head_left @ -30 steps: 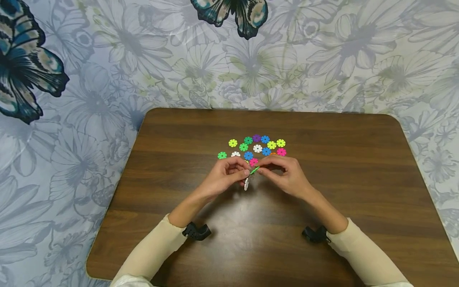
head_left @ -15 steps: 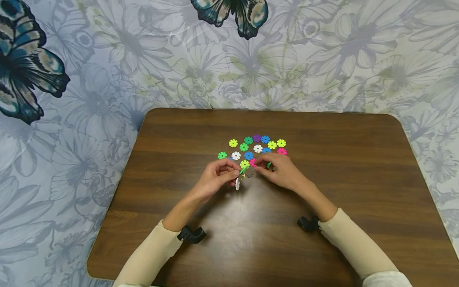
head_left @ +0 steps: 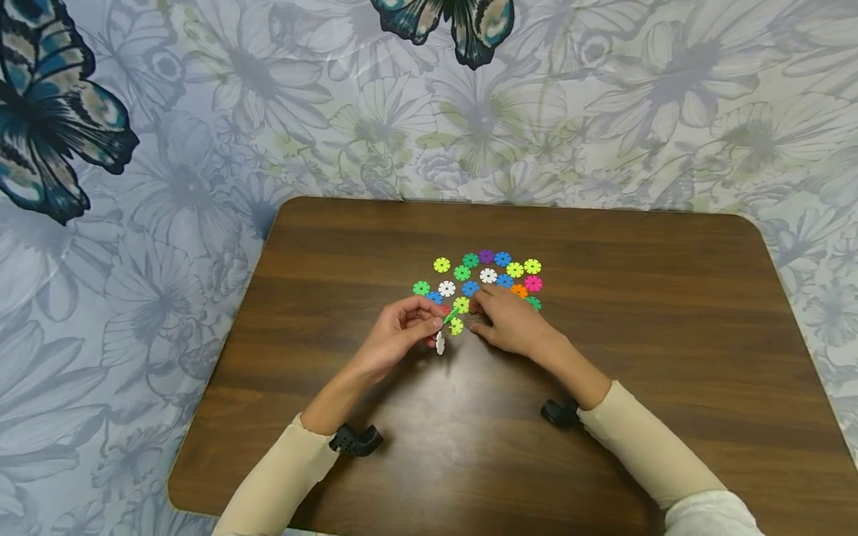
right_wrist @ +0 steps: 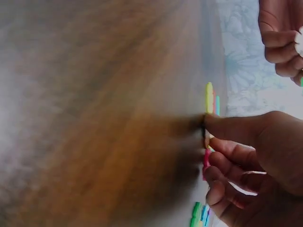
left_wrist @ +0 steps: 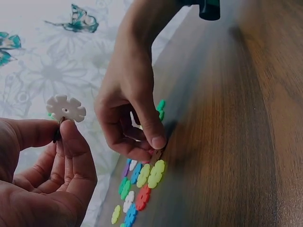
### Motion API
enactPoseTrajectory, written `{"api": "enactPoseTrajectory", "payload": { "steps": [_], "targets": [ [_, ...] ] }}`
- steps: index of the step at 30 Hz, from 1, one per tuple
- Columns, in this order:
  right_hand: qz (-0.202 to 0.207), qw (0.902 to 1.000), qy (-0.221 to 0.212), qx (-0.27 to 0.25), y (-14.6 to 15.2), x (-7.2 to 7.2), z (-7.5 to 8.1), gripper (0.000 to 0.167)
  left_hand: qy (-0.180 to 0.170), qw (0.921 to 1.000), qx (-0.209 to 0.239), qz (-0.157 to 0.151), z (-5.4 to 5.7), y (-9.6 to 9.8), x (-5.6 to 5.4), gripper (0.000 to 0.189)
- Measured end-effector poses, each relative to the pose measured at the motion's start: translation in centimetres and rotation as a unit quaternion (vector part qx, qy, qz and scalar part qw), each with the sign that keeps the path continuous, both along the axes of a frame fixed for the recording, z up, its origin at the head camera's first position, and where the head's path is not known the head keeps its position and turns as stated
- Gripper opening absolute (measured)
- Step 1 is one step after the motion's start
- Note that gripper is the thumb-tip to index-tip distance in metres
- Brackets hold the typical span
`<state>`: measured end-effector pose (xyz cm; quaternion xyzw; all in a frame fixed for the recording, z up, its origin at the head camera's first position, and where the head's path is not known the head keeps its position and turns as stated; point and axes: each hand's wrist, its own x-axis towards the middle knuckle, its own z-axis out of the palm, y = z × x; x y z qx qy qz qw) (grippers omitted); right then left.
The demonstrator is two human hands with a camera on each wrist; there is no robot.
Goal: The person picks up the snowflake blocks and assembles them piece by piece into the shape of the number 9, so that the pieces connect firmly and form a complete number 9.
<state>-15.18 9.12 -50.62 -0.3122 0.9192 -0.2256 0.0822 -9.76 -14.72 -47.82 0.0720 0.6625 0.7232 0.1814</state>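
Observation:
In the head view my left hand (head_left: 409, 327) pinches a small cluster of notched plastic discs above the table. A white disc (left_wrist: 66, 109) stands up from its thumb and fingertip, a green disc (head_left: 451, 316) juts out to the right, and a dark edge shows between the fingers. My right hand (head_left: 512, 320) is down at the tabletop, thumb and forefinger pinching a brown disc (left_wrist: 155, 157), mostly covered in the head view. Two yellow discs, the nearer one (head_left: 456, 327) at the front, lie between the hands.
Several more loose discs in green, white, blue, purple, pink and orange lie beyond the hands, such as a purple disc (head_left: 485, 256) and an orange disc (head_left: 519, 291). The brown wooden table (head_left: 637, 313) ends at a flower-patterned wall (head_left: 570, 134).
The hands were together at the green disc and have parted, the left moving slightly left. My right hand has come down onto the brown disc, which lay uncovered half a second ago.

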Motion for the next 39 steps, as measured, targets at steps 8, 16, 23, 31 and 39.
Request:
{"api": "enactPoseTrajectory", "payload": {
  "steps": [8,16,23,31,39],
  "targets": [
    [-0.029,0.9853,-0.11,-0.128,1.0,-0.6,0.1,0.016,-0.001,1.0,0.003,0.006,0.0,0.2,-0.1,0.019],
    [-0.08,0.9155,-0.217,-0.329,2.1,-0.7,2.4,0.019,-0.004,0.9998,0.008,0.016,0.1,0.6,-0.3,0.021],
    [-0.09,0.8806,-0.256,-0.388,2.0,-0.2,4.0,0.016,-0.006,0.9999,0.012,0.006,0.1,1.0,-0.4,0.021],
    [-0.066,0.8761,-0.254,-0.405,1.4,0.1,4.1,0.011,-0.005,1.0,0.005,0.003,0.3,0.9,-0.3,0.019],
    [-0.061,0.874,-0.227,-0.425,1.2,0.2,3.6,0.011,-0.01,0.9999,0.003,0.006,0.4,0.9,-0.3,0.018]
  ]
}}
